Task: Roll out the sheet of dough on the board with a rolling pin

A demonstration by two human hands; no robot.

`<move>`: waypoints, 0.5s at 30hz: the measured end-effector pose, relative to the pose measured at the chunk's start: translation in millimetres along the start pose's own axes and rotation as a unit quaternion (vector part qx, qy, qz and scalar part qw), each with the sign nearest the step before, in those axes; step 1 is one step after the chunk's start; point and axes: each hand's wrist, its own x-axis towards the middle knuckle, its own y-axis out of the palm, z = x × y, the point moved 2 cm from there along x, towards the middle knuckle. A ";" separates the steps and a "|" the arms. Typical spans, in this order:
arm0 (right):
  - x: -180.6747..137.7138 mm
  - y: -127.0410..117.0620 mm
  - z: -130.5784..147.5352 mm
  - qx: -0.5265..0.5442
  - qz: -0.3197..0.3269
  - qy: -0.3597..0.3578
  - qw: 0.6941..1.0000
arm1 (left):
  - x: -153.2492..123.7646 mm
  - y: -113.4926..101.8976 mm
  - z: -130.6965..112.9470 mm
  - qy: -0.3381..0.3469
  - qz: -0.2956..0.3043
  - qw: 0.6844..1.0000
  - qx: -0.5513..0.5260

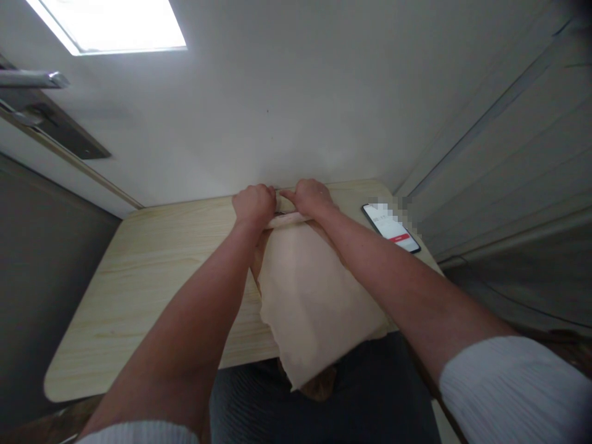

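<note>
A pale beige cloth (314, 290) lies over the front part of the wooden table, and its lower end hangs past the edge above my lap. My left hand (255, 203) is closed in a fist at the left of the cloth's folded far edge. Close beside it, my right hand (313, 198) grips the same edge from the right, its thumb side turned toward my left hand. A small fold or strip shows between the two hands, too small to make out. A brown patch (319, 385) peeks from under the cloth's hanging end.
The light wooden table (152, 271) stands against a white door (287, 92). A phone (391, 228) with a lit screen lies at the table's right, beside my right forearm. At upper left is a metal door handle (32, 79). A curtain-like grey surface (509, 172) hangs on the right.
</note>
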 end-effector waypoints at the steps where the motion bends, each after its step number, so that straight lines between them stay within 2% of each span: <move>1: -0.1 -0.1 0.1 -0.001 0.000 0.000 1.000 | 0.1 -0.3 0.0 -0.001 0.002 1.000 -0.001; 7: -2.7 -2.1 1.3 0.000 -0.018 0.000 1.000 | 0.0 -0.4 0.3 -0.011 0.014 1.000 -0.003; 15: -11.3 -2.4 3.4 0.007 -0.053 0.013 0.999 | -6.3 -1.4 0.1 -0.004 -0.015 1.000 -0.008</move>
